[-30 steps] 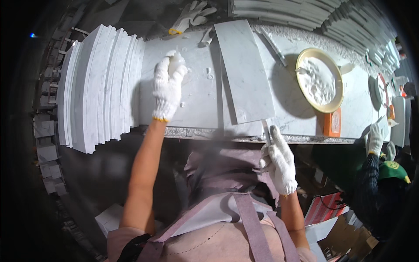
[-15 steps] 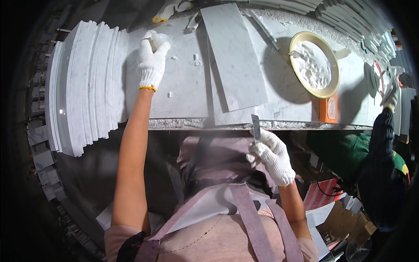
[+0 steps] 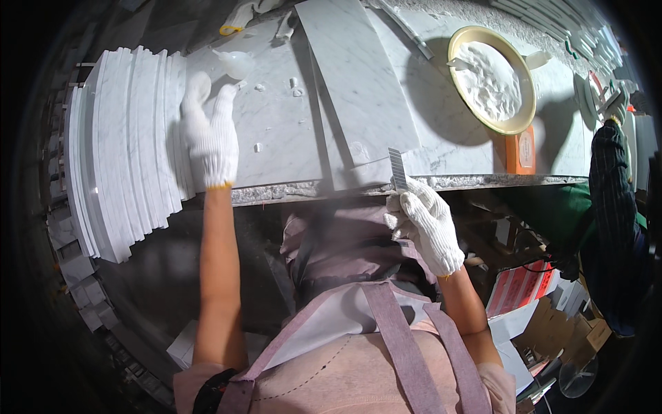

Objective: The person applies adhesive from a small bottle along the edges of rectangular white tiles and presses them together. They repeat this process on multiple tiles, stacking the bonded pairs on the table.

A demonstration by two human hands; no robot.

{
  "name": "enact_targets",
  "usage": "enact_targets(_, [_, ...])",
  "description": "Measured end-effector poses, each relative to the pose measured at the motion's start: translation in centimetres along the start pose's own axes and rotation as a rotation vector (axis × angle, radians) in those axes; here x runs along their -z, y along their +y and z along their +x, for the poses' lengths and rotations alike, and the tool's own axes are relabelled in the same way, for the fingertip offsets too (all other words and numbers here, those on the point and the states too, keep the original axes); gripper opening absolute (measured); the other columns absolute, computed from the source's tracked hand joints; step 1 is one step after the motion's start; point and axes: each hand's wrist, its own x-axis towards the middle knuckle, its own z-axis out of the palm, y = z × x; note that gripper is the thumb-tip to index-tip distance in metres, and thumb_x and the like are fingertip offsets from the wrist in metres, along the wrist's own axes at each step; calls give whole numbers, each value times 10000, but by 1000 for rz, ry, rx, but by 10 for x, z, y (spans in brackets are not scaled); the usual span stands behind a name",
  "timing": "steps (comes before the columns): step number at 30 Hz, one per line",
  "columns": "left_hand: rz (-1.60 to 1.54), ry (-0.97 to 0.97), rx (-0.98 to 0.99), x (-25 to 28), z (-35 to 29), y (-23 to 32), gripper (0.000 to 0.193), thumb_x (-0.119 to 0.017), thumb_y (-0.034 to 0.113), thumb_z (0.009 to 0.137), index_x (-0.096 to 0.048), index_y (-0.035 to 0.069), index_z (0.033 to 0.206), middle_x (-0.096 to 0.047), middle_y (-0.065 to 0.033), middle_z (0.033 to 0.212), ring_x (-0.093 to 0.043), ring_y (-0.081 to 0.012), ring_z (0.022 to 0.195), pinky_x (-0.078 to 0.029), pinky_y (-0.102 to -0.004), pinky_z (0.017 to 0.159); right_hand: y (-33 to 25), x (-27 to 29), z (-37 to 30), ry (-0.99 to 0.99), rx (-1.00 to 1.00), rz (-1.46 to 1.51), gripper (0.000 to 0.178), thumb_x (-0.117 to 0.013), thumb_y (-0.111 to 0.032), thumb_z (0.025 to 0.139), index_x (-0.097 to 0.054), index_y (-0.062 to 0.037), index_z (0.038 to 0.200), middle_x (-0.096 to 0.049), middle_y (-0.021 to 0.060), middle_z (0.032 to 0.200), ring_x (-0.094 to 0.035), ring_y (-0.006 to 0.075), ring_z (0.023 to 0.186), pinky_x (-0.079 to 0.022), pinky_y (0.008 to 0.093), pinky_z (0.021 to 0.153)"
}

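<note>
My left hand [image 3: 210,141], in a white knit glove, is over the left end of the marble-topped bench, beside the stacked slabs. Its fingers are apart and hold nothing. Just beyond the fingertips lies a small translucent white object [image 3: 236,64], its kind unclear. At the bench's front edge, my gloved right hand [image 3: 427,224] pinches a thin grey blade [image 3: 397,169] with slanted score lines, pointing up. Beyond the blade, a long pale marble slab [image 3: 358,79] lies aslant on the bench [image 3: 276,165].
Marble slabs [image 3: 127,138] stand stacked at the left. A cream bowl of white paste [image 3: 527,114] is right of centre, behind an orange box [image 3: 520,152]. A long thin tool [image 3: 407,29] and white crumbs lie on the bench. Another person's gloved hand [image 3: 616,107] works at far right.
My left hand has let go of the translucent object and drawn back toward me. My right hand, still pinching the blade, is slightly closer to the slab. The whole view has shifted a little.
</note>
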Motion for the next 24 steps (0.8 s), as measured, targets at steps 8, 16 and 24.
enact_targets(8, [-438,-261,-38,11,-123,54,25,-694,47,996,-695,30,976,-714,-54,932,-659,-143,895,-541,-311,858,1,2,6,-295,-32,415,571,-631,-233,1062,-431,-64,1569,-615,44,901,-569,124,647,-466,221,513])
enact_targets(16, [-311,-469,-374,18,-137,70,211,-788,248,924,-722,47,925,-723,-122,891,-702,-318,809,-555,-405,762,8,11,3,-446,-470,1163,403,-422,-338,1123,-518,-125,795,-403,-32,536,-399,142,439,-338,274,400])
enact_targets(24, [-48,-319,-316,1,-133,72,487,-767,104,918,-634,56,1384,-742,-104,1014,-705,-221,885,-571,-339,833,12,12,-8,-404,-199,685,502,-483,-205,1122,-362,-184,1609,-523,-43,725,-425,77,445,-367,214,398])
